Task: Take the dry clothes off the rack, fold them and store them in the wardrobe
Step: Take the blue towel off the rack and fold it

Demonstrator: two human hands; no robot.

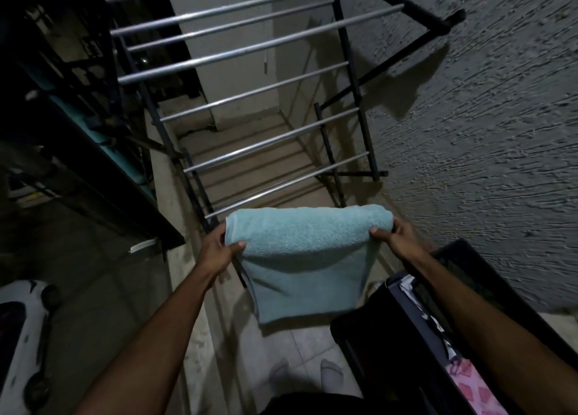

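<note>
1. I'm seeing my left hand point(220, 248) and right hand point(394, 233) each pinching an upper corner of the towel point(305, 259), thumbs in front, fingers hiding behind.
2. The basket point(375, 336) at lower right is getting cut off, its contents hard to make out.
3. The rack point(250, 101) is standing just beyond the towel, rails bare.
4. The towel is hanging folded, light blue.

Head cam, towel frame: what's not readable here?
- Basket contents, head view: mostly covered by the right forearm and cut by the frame edge.
- Left side beyond the railing: too dark.
- Towel far side: hidden by its own fold; left hand and right hand fingers behind it.
</note>
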